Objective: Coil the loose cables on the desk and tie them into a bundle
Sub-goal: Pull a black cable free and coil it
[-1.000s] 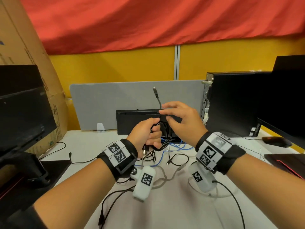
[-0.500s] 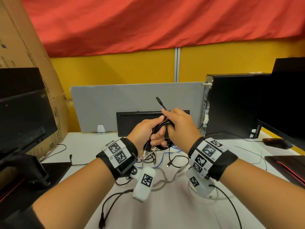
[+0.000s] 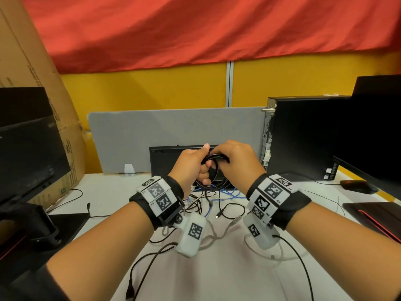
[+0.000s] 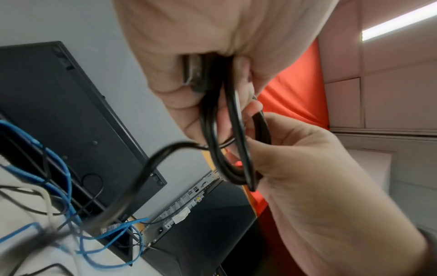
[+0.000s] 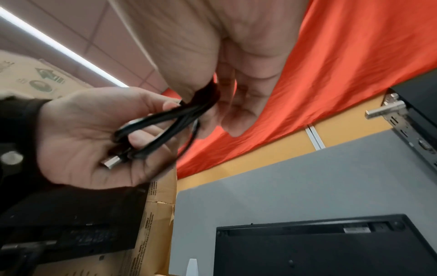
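Note:
A black cable coil (image 3: 213,168) hangs in the air above the desk, between both hands. My left hand (image 3: 193,166) grips one side of the coil (image 4: 227,142), its fingers curled round the loops and the silver USB plug (image 4: 190,72). My right hand (image 3: 234,162) pinches the top of the coil (image 5: 165,119) from the other side. The USB plug (image 5: 111,162) lies in the left palm in the right wrist view. Loose blue cable (image 3: 230,193), black cables (image 3: 230,210) and a grey cable (image 3: 219,232) lie tangled on the white desk (image 3: 227,274) below.
An upended black keyboard (image 3: 169,159) leans on a grey divider panel (image 3: 173,131) behind the hands. A black PC tower (image 3: 303,137) stands right, a monitor (image 3: 28,148) and a cardboard box (image 3: 26,68) left. A mouse (image 3: 358,185) sits far right.
The free cable end that stuck up above the hands has been wound down into the coil. My right hand closed in on the coil top, and both hands rose slightly.

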### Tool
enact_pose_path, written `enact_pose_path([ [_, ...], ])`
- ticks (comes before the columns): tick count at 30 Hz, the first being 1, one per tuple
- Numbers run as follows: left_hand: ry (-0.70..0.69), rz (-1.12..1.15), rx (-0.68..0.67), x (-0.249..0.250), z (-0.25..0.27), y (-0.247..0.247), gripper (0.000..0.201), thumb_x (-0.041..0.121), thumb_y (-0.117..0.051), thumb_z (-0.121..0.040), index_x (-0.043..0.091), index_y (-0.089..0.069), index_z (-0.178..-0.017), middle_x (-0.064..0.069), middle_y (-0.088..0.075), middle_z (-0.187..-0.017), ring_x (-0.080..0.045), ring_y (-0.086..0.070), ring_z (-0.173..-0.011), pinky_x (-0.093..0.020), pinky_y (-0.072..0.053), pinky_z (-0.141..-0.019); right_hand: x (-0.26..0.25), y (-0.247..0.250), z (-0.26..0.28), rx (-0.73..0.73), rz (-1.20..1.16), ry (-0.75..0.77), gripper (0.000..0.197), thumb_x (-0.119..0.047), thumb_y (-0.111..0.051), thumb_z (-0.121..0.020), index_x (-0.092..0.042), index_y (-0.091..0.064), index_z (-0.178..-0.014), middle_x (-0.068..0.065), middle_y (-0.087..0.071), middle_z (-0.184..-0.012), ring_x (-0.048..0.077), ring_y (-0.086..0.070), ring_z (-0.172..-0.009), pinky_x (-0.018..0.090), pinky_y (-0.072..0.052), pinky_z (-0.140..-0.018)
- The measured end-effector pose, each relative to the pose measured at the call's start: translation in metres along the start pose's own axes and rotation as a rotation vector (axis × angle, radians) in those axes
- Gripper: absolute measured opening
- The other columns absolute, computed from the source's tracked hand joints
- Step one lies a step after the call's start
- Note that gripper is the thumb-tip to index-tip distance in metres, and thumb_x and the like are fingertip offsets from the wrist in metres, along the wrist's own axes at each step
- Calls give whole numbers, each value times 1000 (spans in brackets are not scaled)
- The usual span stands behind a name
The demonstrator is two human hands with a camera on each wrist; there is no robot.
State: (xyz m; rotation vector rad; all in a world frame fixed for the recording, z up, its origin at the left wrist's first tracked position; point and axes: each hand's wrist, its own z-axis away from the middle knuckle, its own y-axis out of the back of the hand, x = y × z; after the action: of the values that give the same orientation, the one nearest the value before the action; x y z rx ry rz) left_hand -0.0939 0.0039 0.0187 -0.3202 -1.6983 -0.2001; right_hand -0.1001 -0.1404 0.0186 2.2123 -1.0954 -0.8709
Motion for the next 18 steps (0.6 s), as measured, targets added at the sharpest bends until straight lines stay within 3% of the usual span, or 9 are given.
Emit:
enact_pose_path([
  [2, 5, 9, 21, 0, 0, 1, 37, 31, -42, -103, 6, -55, -79, 0, -44, -49, -12, -31, -37, -22, -32, -40, 4, -1, 1, -29, -53, -2, 34, -13, -70, -82, -22, -67, -115, -3, -66, -101, 12, -58, -91, 26, -48, -83],
  [4, 9, -15, 42, 0, -1, 3, 32, 28, -43, -102, 5, -59, -86, -4, -44, -53, -13, -39, -38, -21, -32, -40, 8, -1, 2, -74, -117, -18, 43, -25, -77, -77, -28, -63, -118, -8, -66, -98, 6, -59, -84, 25, -49, -78],
  [6, 8, -89, 62, 2, -2, 3, 30, 25, -43, -101, 3, -62, -96, -4, -42, -55, -14, -39, -41, -21, -31, -42, 10, -1, 4, -127, -249, -39, 47, -34, -80, -74, -33, -61, -117, -11, -67, -92, 1, -62, -80, 22, -50, -74],
  [8, 1, -161, 66, 3, -3, 4, 34, 25, -43, -99, -2, -64, -103, -13, -41, -62, -16, -34, -46, -23, -31, -44, 11, -2, 6, -191, -465, -80, 45, -32, -80, -75, -32, -62, -116, -9, -70, -94, 3, -66, -85, 22, -54, -77],
  [10, -33, -219, 51, 3, -3, 3, 35, 26, -46, -97, -3, -65, -98, -17, -42, -71, -16, -32, -46, -23, -31, -43, 9, -2, 7, -277, -619, -134, 34, -28, -74, -83, -28, -63, -115, -9, -71, -96, 2, -68, -85, 22, -56, -70],
  [12, -75, -233, 8, 4, -1, 3, 33, 29, -51, -96, 0, -65, -88, -16, -45, -68, -17, -35, -45, -22, -31, -41, 5, 0, 10, -364, -730, -239, 27, -36, -67, -88, -25, -64, -112, -3, -71, -94, 7, -69, -82, 31, -58, -65],
  [15, -104, -190, -118, 8, 0, 7, 31, 26, -55, -97, 6, -64, -75, -9, -54, -58, -13, -45, -43, -18, -33, -37, 4, 2, 16, -498, -1019, -393, 40, -54, -64, -79, -25, -64, -107, -5, -72, -91, 14, -71, -89, 32, -56, -69],
  [18, -126, -240, -176, 9, 0, 8, 33, 29, -54, -99, 4, -65, -80, -15, -51, -61, -12, -39, -39, -19, -34, -36, 4, 5, 18, -584, -1204, -530, 53, -54, -65, -77, -18, -58, -115, -2, -69, -89, 19, -70, -94, 35, -53, -74],
])
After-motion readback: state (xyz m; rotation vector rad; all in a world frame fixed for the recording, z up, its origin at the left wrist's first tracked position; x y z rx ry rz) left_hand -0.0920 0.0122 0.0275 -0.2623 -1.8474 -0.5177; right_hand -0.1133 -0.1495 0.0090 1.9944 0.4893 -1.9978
